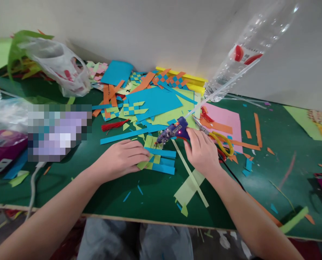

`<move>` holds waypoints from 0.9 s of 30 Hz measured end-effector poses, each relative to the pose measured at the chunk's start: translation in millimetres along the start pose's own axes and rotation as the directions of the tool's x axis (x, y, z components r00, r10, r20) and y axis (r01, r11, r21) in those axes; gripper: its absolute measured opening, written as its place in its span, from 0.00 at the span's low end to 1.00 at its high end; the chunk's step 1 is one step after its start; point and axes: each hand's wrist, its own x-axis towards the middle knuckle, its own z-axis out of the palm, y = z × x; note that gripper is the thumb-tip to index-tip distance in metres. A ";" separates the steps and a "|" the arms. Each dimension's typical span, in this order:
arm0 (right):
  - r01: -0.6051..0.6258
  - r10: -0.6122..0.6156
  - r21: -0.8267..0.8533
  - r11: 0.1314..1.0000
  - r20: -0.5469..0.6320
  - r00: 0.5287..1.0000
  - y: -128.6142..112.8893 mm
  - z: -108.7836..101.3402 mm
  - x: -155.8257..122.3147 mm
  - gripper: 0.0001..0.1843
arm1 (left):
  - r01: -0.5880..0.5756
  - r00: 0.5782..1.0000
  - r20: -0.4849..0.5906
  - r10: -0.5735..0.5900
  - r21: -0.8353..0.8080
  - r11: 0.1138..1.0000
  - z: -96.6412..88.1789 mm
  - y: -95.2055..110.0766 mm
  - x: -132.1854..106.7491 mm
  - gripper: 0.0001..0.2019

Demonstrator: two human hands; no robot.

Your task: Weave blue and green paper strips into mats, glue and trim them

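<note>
My right hand (203, 150) is wrapped round the handle of a purple glue gun (173, 130), which has a lit red light and a long clear glue stick (223, 88) rising from its back. Its nozzle points down at a piece of woven green and blue paper strips (161, 164) on the table. From the left, my left hand (124, 159) grips the woven paper at its left edge, fingers closed over it. Scissors (222, 141) with yellow handles lie just beyond my right hand. A pale green strip (190, 173) rests to the right of the woven piece.
Blue sheets (155, 101), woven scraps and orange strips are heaped at the back. A red tassel (114, 125) lies left of centre. A large plastic bottle (247, 54) stands at back right, a white plastic bag (60, 66) at back left. The gun's black cable (234, 175) crosses the green table.
</note>
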 end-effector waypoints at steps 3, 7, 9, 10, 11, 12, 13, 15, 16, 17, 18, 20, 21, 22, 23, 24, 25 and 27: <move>0.007 -0.007 -0.002 1.000 -0.032 0.999 0.4 -1.1 0.6 0.22 | 0.005 1.000 0.003 -0.005 0.010 1.000 -0.5 0.1 0.2 0.08; -0.010 0.008 -0.018 1.000 -0.096 0.995 2.1 -1.1 0.8 0.22 | 0.010 1.000 0.008 -0.010 0.004 1.000 -0.2 -0.2 -0.7 0.08; -0.037 0.035 -0.014 0.999 -0.124 0.992 5.3 0.0 0.6 0.23 | 0.012 1.000 0.011 -0.012 0.002 1.000 0.1 -0.4 -1.3 0.08; -0.058 0.056 -0.009 0.998 -0.137 0.989 8.0 0.8 0.5 0.24 | 0.014 1.000 0.015 -0.014 0.005 1.000 0.2 -0.5 -1.7 0.08; -0.082 0.081 -0.001 0.997 -0.151 0.985 11.6 1.5 0.4 0.25 | 0.015 1.000 0.018 -0.015 0.009 1.000 0.4 -0.5 -1.9 0.08; -0.112 0.112 0.009 0.994 -0.161 0.981 16.4 2.1 0.4 0.26 | 0.016 1.000 0.021 -0.017 0.013 1.000 0.6 -0.4 -2.2 0.08; -0.146 0.147 0.020 0.989 -0.171 0.974 22.2 2.5 0.4 0.27 | 0.020 1.000 0.023 -0.020 0.017 1.000 0.9 -0.3 -2.4 0.09; -0.228 0.231 0.040 0.973 -0.185 0.955 37.4 2.2 0.2 0.28 | 0.032 0.999 0.019 -0.033 0.027 0.999 1.7 0.1 -2.8 0.09; -0.277 0.280 0.046 0.960 -0.203 0.938 46.6 1.5 -0.2 0.29 | 0.039 0.999 0.011 -0.039 0.032 0.999 2.2 0.4 -2.9 0.10; -0.335 0.337 0.047 0.941 -0.210 0.918 56.7 0.5 -1.0 0.30 | 0.046 0.999 0.003 -0.046 0.040 0.998 2.6 0.7 -3.0 0.11; -0.398 0.397 0.042 0.917 -0.210 0.893 67.5 -0.7 -2.3 0.30 | 0.053 0.999 -0.009 -0.052 0.045 0.998 2.9 0.9 -3.0 0.12; -0.522 0.513 0.011 0.853 -0.206 0.833 90.0 -2.8 -6.7 0.31 | 0.067 0.997 -0.036 -0.065 0.048 0.997 3.4 1.3 -3.0 0.17; -0.587 0.574 -0.007 0.809 -0.203 0.793 101.2 -3.4 -9.6 0.32 | 0.074 0.996 -0.047 -0.072 0.049 0.996 3.4 1.4 -3.0 0.19; -0.640 0.625 -0.026 0.768 -0.189 0.757 111.9 -3.3 -13.1 0.32 | 0.083 0.995 -0.055 -0.080 0.050 0.995 3.5 1.4 -3.0 0.22; -0.686 0.670 -0.041 0.726 -0.179 0.720 121.9 -2.6 -16.8 0.32 | 0.089 0.994 -0.064 -0.086 0.052 0.995 3.5 1.4 -3.1 0.23; -0.724 0.709 -0.050 0.688 -0.168 0.685 131.0 -1.2 -20.7 0.32 | 0.094 0.993 -0.070 -0.090 0.054 0.994 3.5 1.4 -3.3 0.24; -0.753 0.739 -0.056 0.656 -0.156 0.655 138.9 1.0 -24.5 0.31 | 0.097 0.993 -0.073 -0.093 0.056 0.994 3.5 1.3 -3.5 0.25; -0.802 0.793 -0.066 0.594 -0.121 0.597 151.1 7.2 -31.3 0.30 | 0.100 0.992 -0.078 -0.095 0.054 0.994 3.6 1.3 -3.7 0.25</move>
